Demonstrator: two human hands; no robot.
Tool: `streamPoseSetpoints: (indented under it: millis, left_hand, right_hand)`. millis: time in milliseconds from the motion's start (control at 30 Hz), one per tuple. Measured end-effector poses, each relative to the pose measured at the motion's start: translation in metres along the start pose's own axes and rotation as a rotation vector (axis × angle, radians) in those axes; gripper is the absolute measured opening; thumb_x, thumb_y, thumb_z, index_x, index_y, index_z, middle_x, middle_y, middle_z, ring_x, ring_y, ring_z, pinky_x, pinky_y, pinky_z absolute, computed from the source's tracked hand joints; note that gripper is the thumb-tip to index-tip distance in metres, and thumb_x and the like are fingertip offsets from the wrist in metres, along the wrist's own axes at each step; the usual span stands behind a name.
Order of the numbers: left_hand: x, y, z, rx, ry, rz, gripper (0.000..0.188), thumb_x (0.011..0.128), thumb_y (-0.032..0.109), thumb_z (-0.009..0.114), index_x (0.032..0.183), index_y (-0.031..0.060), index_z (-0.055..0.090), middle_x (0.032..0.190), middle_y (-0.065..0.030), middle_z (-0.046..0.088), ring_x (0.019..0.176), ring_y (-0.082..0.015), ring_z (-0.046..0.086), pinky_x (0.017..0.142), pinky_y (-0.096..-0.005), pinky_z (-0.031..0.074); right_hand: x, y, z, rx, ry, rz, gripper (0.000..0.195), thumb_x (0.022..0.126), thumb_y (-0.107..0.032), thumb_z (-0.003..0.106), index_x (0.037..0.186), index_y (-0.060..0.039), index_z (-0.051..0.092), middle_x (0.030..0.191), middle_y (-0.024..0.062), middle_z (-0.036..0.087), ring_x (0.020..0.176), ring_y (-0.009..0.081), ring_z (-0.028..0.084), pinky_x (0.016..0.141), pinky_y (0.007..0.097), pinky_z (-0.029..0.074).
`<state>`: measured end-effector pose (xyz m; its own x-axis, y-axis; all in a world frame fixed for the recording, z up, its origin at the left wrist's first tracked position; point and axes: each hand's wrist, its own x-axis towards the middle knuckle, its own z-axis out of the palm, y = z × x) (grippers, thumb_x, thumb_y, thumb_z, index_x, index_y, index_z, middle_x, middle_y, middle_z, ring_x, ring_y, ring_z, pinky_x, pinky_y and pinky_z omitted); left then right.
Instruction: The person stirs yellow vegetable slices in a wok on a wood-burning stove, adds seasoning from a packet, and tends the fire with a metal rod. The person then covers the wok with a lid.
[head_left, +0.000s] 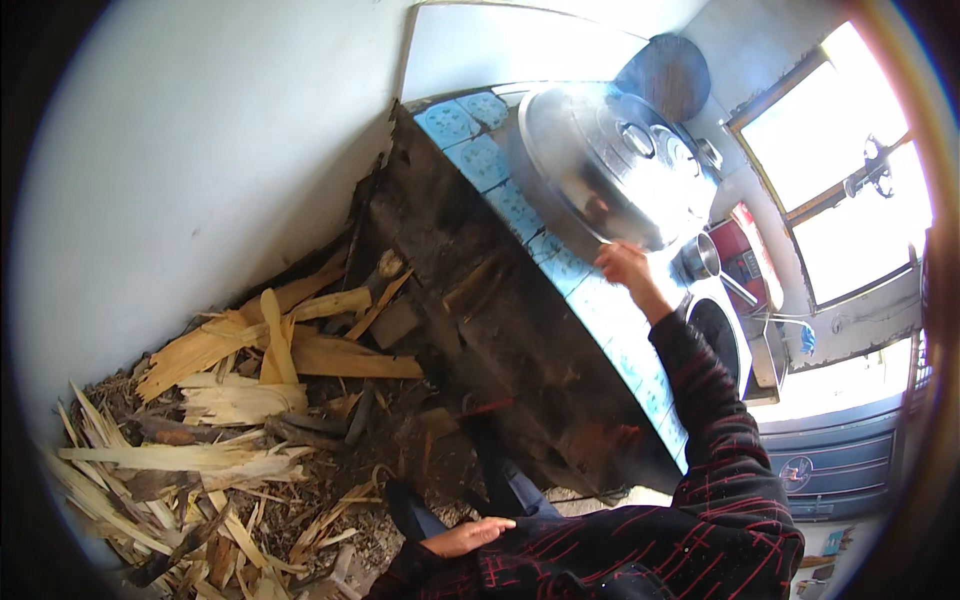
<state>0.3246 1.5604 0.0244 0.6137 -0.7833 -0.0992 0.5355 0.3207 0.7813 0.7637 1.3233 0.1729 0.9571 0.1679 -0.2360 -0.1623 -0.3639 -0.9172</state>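
Observation:
My right hand (628, 270) reaches out to the near rim of a large domed metal lid (592, 165), its fingers curled at the edge. The lid sits over the blue-tiled top of a stove (517, 210), with steam drifting around it. A loop handle (637, 140) stands on its top; what lies beneath is hidden. Low in front of my body is my left hand (469, 536), fingers together and palm out of sight. Nothing shows in it, and it is near my dark trousers (517, 480).
Split firewood (240, 397) and kindling cover the floor by the white wall (187, 165). The stove's front (480, 300) is sooty. A metal dipper (701, 256) and a round black surface (712, 337) lie right of my forearm. A round wooden board (667, 79) leans behind the lid.

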Motion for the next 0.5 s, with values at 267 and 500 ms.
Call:
streamPoseSetpoints:
  millis: [267, 500]
  left_hand:
    - [0.089, -0.002, -0.017, -0.243, -0.034, -0.031, 0.040, 0.095, 0.016, 0.041, 0.134, 0.0048, 0.038, 0.137, -0.0085, 0.040, 0.127, -0.0195, 0.034, 0.106, -0.0332, 0.025]
    - [0.136, 0.017, -0.006, -0.511, 0.197, -0.120, 0.043, 0.090, 0.010, 0.045, 0.132, 0.0026, 0.039, 0.132, -0.0096, 0.045, 0.120, -0.0185, 0.042, 0.102, -0.0326, 0.033]
  right_hand:
    - [0.330, 0.081, -0.265, -0.326, 0.566, -0.193, 0.022, 0.079, -0.011, 0.053, 0.100, -0.0057, 0.058, 0.078, 0.0046, 0.058, 0.046, 0.0114, 0.048, 0.040, 0.0240, 0.039]
    - [0.433, 0.052, -0.245, -0.985, 0.536, -0.495, 0.044, 0.071, 0.002, 0.046, 0.114, 0.0016, 0.053, 0.111, 0.0283, 0.053, 0.108, 0.0402, 0.048, 0.096, 0.0423, 0.037]
